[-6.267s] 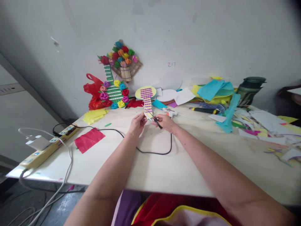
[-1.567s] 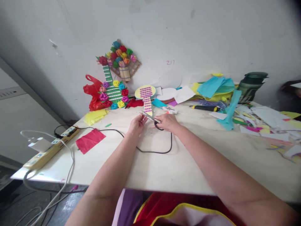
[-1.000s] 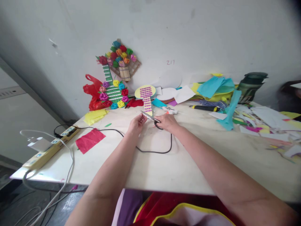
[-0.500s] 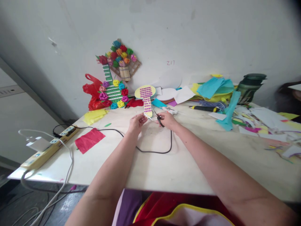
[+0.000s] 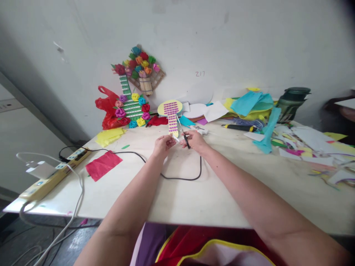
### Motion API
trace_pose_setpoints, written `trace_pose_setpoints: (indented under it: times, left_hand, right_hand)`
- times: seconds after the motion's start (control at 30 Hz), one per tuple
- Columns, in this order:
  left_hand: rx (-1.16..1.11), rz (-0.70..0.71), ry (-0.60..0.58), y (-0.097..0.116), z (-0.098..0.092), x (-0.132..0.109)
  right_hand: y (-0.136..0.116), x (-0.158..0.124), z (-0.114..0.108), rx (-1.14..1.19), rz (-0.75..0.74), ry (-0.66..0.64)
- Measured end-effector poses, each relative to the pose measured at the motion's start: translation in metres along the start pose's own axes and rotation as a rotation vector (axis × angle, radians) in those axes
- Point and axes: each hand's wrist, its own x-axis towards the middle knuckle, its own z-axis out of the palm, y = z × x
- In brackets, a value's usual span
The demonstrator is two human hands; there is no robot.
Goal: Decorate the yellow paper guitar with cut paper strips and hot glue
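Observation:
Dark-handled scissors (image 5: 186, 140) are gripped in my right hand (image 5: 196, 141), their blades pointing up and away. My left hand (image 5: 164, 145) pinches a small white strip (image 5: 175, 138) between thumb and fingers, close to my right hand. Just beyond both hands lies a yellow guitar-like cutout (image 5: 172, 122) covered with rows of purple pieces. A black cable (image 5: 181, 179) loops across the table nearer to me, partly behind my forearms.
A red paper (image 5: 104, 165), a yellow sheet (image 5: 110, 136) and a power strip (image 5: 52, 177) are at left. Flower crafts (image 5: 133, 105) stand by the wall. Paper scraps (image 5: 310, 142), a glue gun (image 5: 239, 128) and a dark green bottle (image 5: 291, 105) are at right.
The white strip between my hands has changed its angle, and the scissors have tilted slightly. The whole view has shifted a little.

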Motion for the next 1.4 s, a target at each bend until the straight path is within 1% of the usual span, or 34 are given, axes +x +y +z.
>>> trace_pose_setpoints:
  times: [0.2, 0.33, 0.43, 0.6, 0.7, 0.8, 1.07, 1.4]
  left_hand:
    - [0.012, -0.013, -0.047, 0.0, -0.001, -0.001]
    - [0.043, -0.048, -0.14, 0.0, -0.003, 0.0]
    - [0.068, -0.041, -0.21, 0.0, -0.006, 0.002]
    - [0.047, -0.052, -0.25, 0.0, -0.008, 0.003]
    - [0.047, -0.03, -0.279, 0.0, -0.009, 0.002]
    - [0.067, 0.003, -0.272, 0.0, -0.008, 0.0]
    - [0.104, 0.055, -0.19, 0.002, -0.001, -0.005]
    - [0.152, 0.103, -0.176, 0.001, -0.002, -0.003]
  right_hand:
    - [0.0, 0.0, -0.002, -0.017, 0.022, -0.002]
    - [0.004, 0.002, -0.004, 0.02, 0.013, -0.029]
    - [0.006, 0.003, -0.005, 0.039, 0.023, -0.051]
    - [0.005, 0.003, -0.007, 0.093, 0.064, -0.087]
    - [0.003, 0.002, -0.008, 0.151, 0.102, -0.104]
    - [0.003, 0.001, -0.008, 0.186, 0.117, -0.12]
    - [0.005, 0.003, -0.01, 0.166, 0.12, -0.143]
    - [0.0, 0.0, -0.006, 0.156, 0.117, -0.119]
